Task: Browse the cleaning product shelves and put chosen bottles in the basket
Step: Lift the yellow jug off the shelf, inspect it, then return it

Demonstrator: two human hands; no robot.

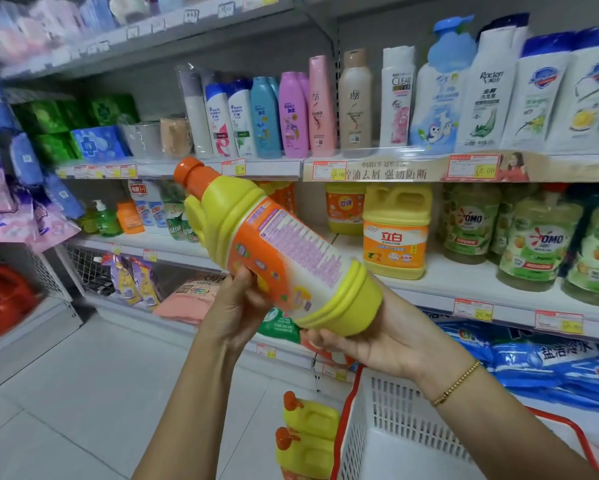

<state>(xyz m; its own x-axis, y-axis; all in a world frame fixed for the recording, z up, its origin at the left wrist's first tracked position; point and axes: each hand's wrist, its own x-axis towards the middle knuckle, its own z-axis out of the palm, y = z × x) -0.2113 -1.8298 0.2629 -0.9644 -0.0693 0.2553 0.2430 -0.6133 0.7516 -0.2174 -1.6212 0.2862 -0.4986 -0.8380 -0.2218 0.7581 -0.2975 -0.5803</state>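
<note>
Left hand (237,308): grips the lower body of the yellow cleaner bottle (291,251), thumb on the orange label, fingers hidden behind it.
Right hand (367,341): cups the bottle's base from beneath, fingers curled round the underside; gold bracelet (455,384) at the wrist.
Bottle: held in the air before the shelves, tilted, orange cap (189,171) up and to the left; label print too blurred to read.
Basket (395,410): white mesh with red rim, below the right forearm, partly covered by the arm and cut by the frame edge; contents not visible.
Two yellow jugs (308,434) with orange caps: just left of the basket's rim, cut off at the bottom edge; whether they stand on the floor or a low shelf cannot be told.
Shelves behind: shampoo bottles (291,116) above, a yellow detergent jug (395,233) on the middle shelf.
</note>
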